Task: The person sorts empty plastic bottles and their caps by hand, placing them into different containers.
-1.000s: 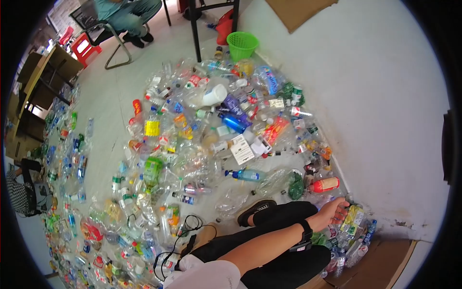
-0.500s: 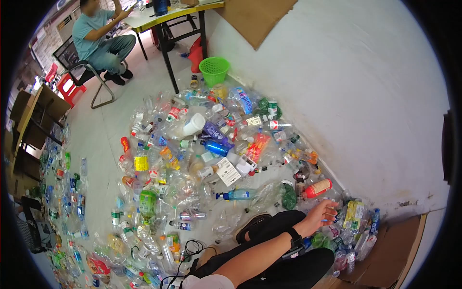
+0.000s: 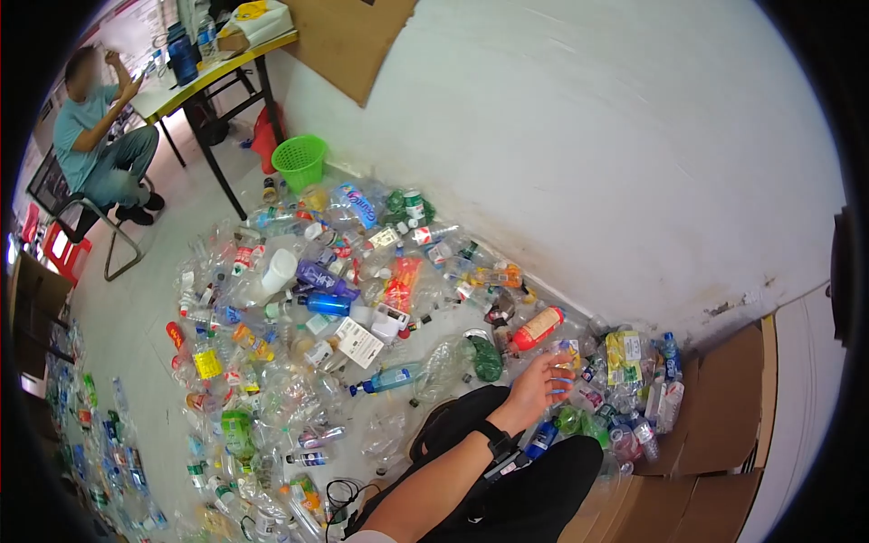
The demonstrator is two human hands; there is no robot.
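My left hand [image 3: 541, 387], with a black band on its wrist, hangs over my bent knee. Its fingers are apart and loosely curled, and nothing shows clearly between them. Just beyond it lies a red bottle [image 3: 536, 329] with a pale label. A crumpled dark green bottle [image 3: 486, 358] is to the left of the fingers. On the right, a heap of clear and coloured plastic bottles includes a large one with a yellow label [image 3: 625, 355] and one with a blue label [image 3: 541, 440]. My right hand is out of view.
Plastic bottles cover the floor, among them a blue bottle [image 3: 324, 304] and a white box [image 3: 359, 341]. An open cardboard box [image 3: 720, 407] stands at right by the wall. A green basket [image 3: 300, 161] sits near a table [image 3: 237, 61]; a person [image 3: 95, 145] sits beyond.
The view has swung to the right, so the room has shifted left in it. My left hand keeps its place over my knee, fingers still apart.
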